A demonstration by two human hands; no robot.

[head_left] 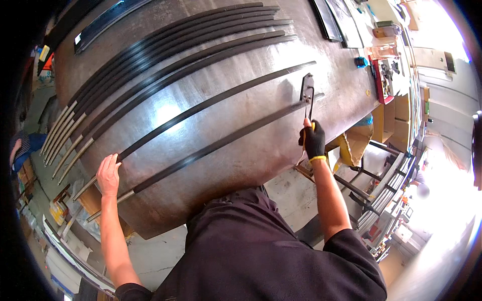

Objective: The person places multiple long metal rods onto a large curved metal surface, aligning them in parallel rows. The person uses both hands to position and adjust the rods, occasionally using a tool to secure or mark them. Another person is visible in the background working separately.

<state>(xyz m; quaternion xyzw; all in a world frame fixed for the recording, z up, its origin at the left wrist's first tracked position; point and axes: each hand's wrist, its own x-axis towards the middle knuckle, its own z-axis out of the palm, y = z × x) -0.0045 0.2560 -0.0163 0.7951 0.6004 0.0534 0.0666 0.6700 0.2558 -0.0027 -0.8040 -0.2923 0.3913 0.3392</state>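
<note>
Long black-sleeved rods [201, 104] with bare silver ends lie across a metal table. My bare left hand [108, 175] is closed around one, where its black sleeve meets the silver end. My right hand [313, 139], in a black glove with yellow trim, grips a dark plier-like tool [307, 89]. The tool's head lies over the right end of the nearest rod [226, 140]; whether its jaws bite the rod I cannot tell. Farther back, several more black-sleeved rods [165, 52] lie side by side, silver ends hanging past the table's left edge.
The grey metal table [241, 175] curves close to my body. Dark flat panels [329, 20] lie at its far right, near a blue round object [361, 62] and a red tray [382, 83]. Cardboard boxes [396, 118] stand right of the table. At far left a person [22, 148] is partly visible.
</note>
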